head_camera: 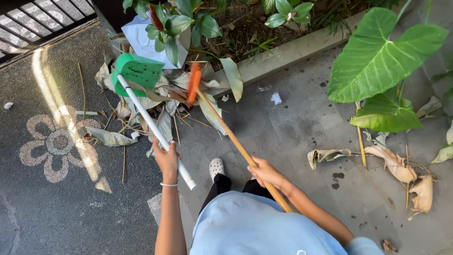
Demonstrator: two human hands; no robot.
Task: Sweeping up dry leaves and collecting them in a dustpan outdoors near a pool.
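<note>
My left hand (pixel 166 158) grips the white handle of a green dustpan (pixel 135 73), which rests on a pile of dry leaves (pixel 160 101) near the planter edge. My right hand (pixel 265 172) holds the wooden stick of a broom (pixel 226 132). Its orange head (pixel 193 82) presses into the same leaf pile, just right of the dustpan. One foot in a white clog (pixel 216 167) stands between the two handles.
A raised concrete planter curb (pixel 292 49) with green plants runs along the top. A large green leaf (pixel 377 56) overhangs at right, with more dry leaves (pixel 401 170) on the grey paving below. A pebbled floor with a flower motif (pixel 56 146) lies left.
</note>
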